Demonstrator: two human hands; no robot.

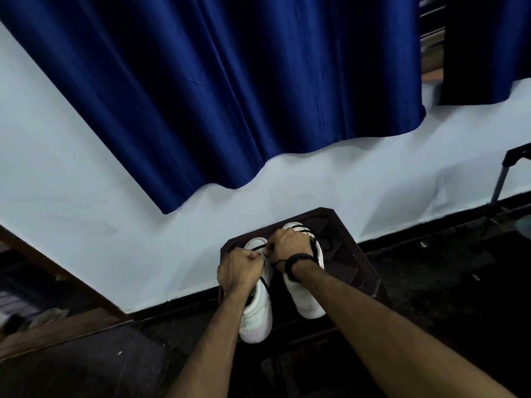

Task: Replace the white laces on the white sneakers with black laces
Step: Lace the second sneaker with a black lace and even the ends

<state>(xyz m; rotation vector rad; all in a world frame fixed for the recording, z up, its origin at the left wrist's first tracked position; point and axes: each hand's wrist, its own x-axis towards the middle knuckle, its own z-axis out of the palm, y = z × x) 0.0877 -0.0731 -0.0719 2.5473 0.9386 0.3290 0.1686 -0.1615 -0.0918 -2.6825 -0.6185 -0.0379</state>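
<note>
Curled close together, left hand (240,270) and right hand (290,245), pinching a black lace (264,282) above the left sneaker (257,314) on the dark stool (353,254).

1. Two white sneakers, the left sneaker (256,317) and the right sneaker (305,294), sit side by side on a dark tabletop (353,254).
2. The left hand (240,270) and right hand (290,245), fingers curled, pinch a black lace (265,285) over the left sneaker.
3. A blue curtain (230,90) hangs against the pale wall (86,225) behind.
</note>
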